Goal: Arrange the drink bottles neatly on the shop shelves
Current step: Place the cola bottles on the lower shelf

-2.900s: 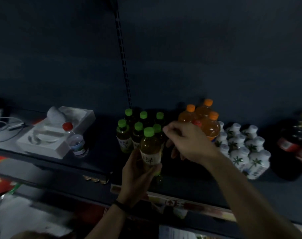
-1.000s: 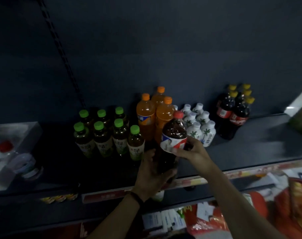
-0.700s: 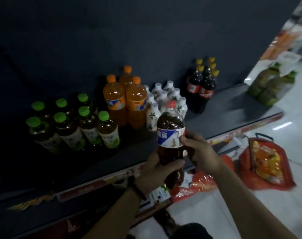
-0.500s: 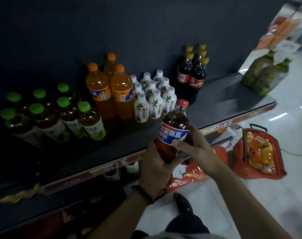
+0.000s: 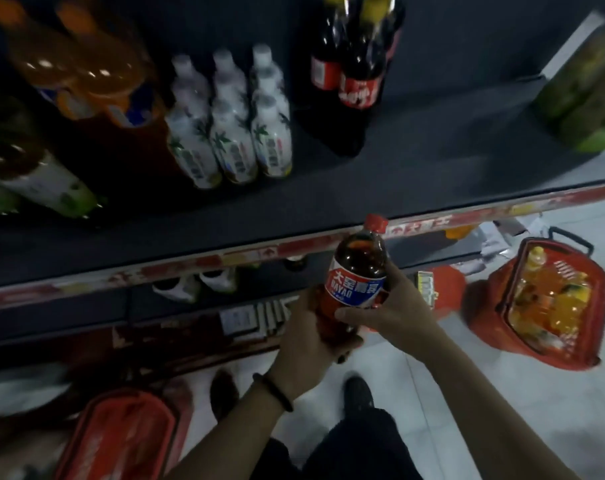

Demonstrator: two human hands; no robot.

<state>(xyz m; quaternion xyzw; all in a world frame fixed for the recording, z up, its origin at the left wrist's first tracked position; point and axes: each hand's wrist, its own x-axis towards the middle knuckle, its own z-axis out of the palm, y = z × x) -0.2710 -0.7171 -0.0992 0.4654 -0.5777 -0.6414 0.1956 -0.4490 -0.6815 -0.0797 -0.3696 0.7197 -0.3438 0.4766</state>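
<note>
Currently: your left hand (image 5: 308,337) grips the lower body of a dark drink bottle (image 5: 358,268), and your right hand (image 5: 394,310) curls round its blue label. You hold the bottle off the shelf (image 5: 398,188), cap at the front edge. White bottles (image 5: 232,133) at 11 o'clock, cola bottles (image 5: 356,74) at 12, red basket (image 5: 481,306) at 3.

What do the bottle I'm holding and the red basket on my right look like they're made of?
The bottle: likely clear glossy plastic, since the dark drink shows through and highlights glint. The basket: probably moulded red plastic, with slotted walls.
</note>
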